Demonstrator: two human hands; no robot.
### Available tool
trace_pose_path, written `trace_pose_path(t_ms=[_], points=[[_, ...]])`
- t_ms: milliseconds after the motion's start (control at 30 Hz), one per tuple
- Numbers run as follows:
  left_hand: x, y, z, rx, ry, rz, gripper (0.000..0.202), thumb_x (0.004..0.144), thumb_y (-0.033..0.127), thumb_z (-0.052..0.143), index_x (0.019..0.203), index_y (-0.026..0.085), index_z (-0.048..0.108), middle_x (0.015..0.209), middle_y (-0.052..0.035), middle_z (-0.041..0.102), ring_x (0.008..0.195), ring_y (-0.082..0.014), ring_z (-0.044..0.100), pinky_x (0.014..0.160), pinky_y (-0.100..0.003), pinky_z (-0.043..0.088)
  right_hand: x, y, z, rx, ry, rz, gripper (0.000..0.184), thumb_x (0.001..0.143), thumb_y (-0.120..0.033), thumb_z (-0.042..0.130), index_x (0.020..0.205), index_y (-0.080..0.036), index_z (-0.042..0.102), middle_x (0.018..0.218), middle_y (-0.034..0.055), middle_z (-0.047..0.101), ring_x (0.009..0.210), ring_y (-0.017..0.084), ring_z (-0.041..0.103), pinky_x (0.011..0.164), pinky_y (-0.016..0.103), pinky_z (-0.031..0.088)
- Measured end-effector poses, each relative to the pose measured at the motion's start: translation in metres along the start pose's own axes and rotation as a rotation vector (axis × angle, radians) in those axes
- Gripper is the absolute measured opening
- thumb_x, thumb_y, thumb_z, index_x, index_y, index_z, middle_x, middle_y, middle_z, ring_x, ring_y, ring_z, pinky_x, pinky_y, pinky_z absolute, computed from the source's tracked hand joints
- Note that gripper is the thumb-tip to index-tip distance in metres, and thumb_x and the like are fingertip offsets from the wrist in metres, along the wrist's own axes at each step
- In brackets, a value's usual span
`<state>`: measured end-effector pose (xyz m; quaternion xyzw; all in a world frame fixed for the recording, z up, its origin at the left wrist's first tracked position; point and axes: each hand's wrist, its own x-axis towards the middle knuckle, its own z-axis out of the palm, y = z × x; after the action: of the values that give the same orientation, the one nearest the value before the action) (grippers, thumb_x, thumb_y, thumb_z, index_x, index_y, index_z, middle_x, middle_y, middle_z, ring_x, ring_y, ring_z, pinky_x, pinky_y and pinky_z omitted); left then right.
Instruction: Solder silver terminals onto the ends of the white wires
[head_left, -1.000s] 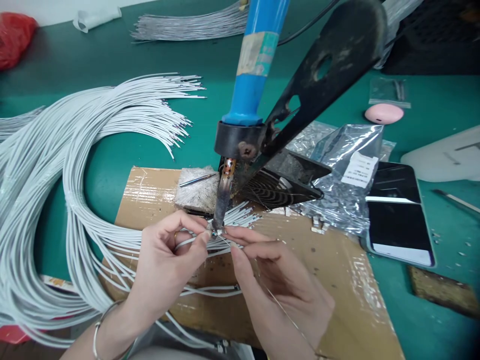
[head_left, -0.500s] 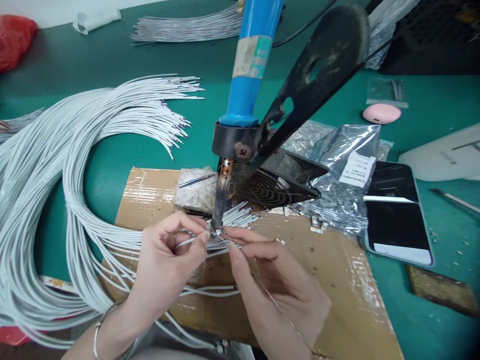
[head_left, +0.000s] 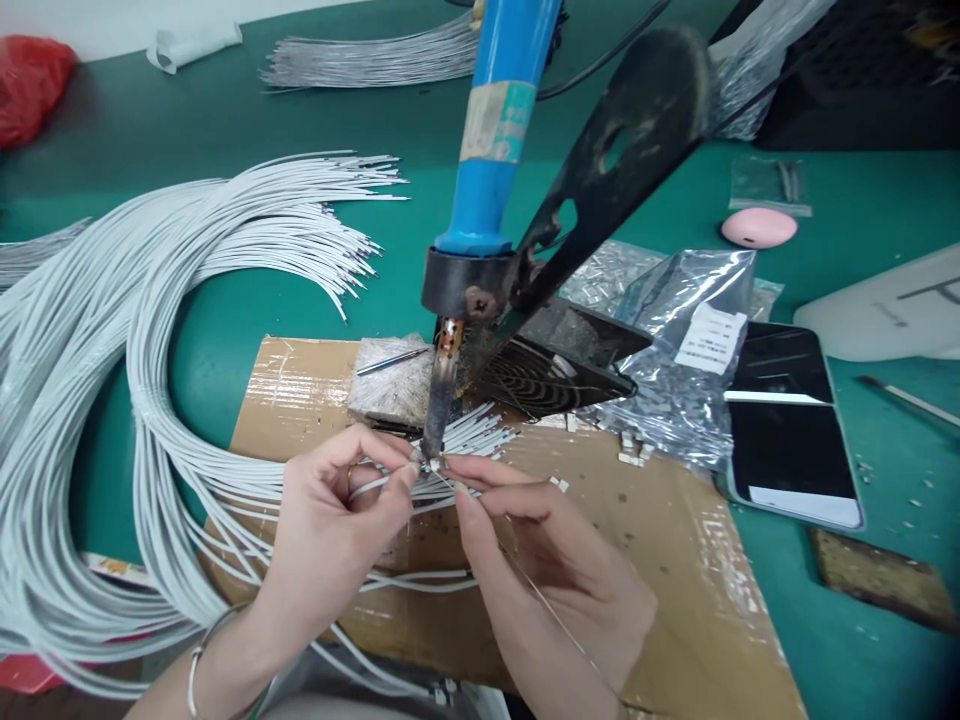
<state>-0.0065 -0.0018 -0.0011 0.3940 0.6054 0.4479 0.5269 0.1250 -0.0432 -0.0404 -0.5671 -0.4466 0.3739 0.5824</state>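
Observation:
A blue-handled soldering iron (head_left: 480, 180) is held tip-down in a black metal stand (head_left: 600, 190). Just below its tip, my left hand (head_left: 349, 500) pinches a white cable (head_left: 366, 487) near its end. A tiny metal-and-white connector (head_left: 434, 464) sits at the tip, between my two hands. My right hand (head_left: 540, 550), thumb and fingers together, grips thin solder wire (head_left: 551, 612) that reaches up to the connector and trails down across the palm. Behind the fingers lie the ends of more white cables (head_left: 480, 432). My fingertips partly hide the joint.
A large bundle of white cables (head_left: 150, 300) fills the left side. Cardboard (head_left: 637, 560) covers the work area. Right of it are a plastic bag of small parts (head_left: 682, 370), a phone (head_left: 799, 450), a brown block (head_left: 881, 580) and a pink oval case (head_left: 759, 228).
My hands hold nearly the same pose at the iron's tip. The right hand has shifted very slightly left, and the view has moved a little.

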Motion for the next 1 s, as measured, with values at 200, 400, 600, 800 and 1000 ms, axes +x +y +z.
trace_pose_path(t_ms=[200,400,600,800,1000], points=[[-0.004,-0.008,-0.001,0.029,-0.001,0.013,0.012,0.071,0.009,0.079,0.066,0.012,0.069,0.079,-0.0019,0.073,0.049,-0.0011,0.049,0.045,-0.008,0.036,0.0,0.001,-0.001,-0.005,-0.014,-0.002,0.015,0.091,-0.012,0.072,0.08,-0.023,0.068,0.103,-0.0011,0.081,0.092,0.013,0.077,0.087,0.023,0.061],[-0.007,-0.015,-0.003,0.039,-0.03,0.04,0.014,0.083,0.014,0.075,0.07,0.015,0.07,0.083,-0.0017,0.072,0.051,-0.0017,0.047,0.045,-0.01,0.032,0.002,0.0,0.0,-0.008,0.004,-0.002,0.016,0.091,-0.014,0.072,0.079,-0.023,0.068,0.101,-0.0013,0.082,0.09,0.013,0.077,0.084,0.022,0.061],[-0.007,-0.013,-0.004,0.062,-0.028,0.061,0.014,0.082,0.013,0.075,0.069,0.014,0.07,0.084,-0.0021,0.072,0.048,-0.0012,0.042,0.043,-0.012,0.027,0.002,-0.002,0.003,-0.018,0.022,-0.002,0.016,0.09,-0.014,0.073,0.078,-0.023,0.068,0.1,-0.0018,0.082,0.087,0.012,0.077,0.083,0.022,0.061],[-0.006,-0.012,-0.003,0.061,-0.024,0.077,0.013,0.082,0.012,0.074,0.07,0.015,0.071,0.084,-0.0029,0.073,0.048,-0.0021,0.044,0.043,-0.013,0.029,0.001,-0.004,0.003,-0.039,0.053,-0.032,0.016,0.089,-0.014,0.075,0.078,-0.022,0.069,0.098,0.0003,0.082,0.081,0.013,0.076,0.074,0.023,0.062],[-0.006,-0.012,-0.002,0.045,-0.031,0.078,0.013,0.082,0.011,0.074,0.071,0.015,0.072,0.084,-0.0027,0.073,0.049,-0.0018,0.045,0.043,-0.012,0.029,0.001,-0.004,0.003,-0.046,0.049,-0.036,0.016,0.089,-0.013,0.075,0.078,-0.023,0.069,0.098,0.0,0.082,0.081,0.013,0.076,0.074,0.022,0.061]])
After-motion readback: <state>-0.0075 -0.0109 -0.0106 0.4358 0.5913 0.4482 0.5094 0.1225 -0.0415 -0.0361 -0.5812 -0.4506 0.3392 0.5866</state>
